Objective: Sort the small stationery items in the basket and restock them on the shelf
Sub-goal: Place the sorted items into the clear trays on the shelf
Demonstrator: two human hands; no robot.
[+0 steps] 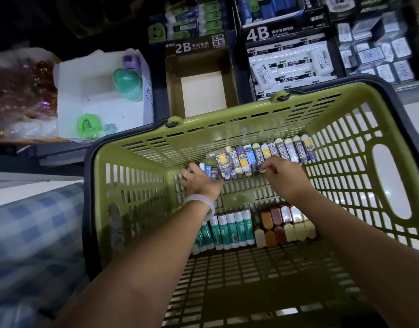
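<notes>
Head view: both hands reach into the green basket [345, 129], left hand [200, 179] with fingers curled against the left end of the row of 2B erasers [258, 155], right hand [280, 172] pinching near the row's middle, probably squaring them up to lift as a batch. The row runs left to right along the far wall, each eraser's long axis pointing away from the person. The empty 2B display box [201, 84] on the shelf beyond looks their likely destination; glue sticks [229, 229] lie nearer.
</notes>
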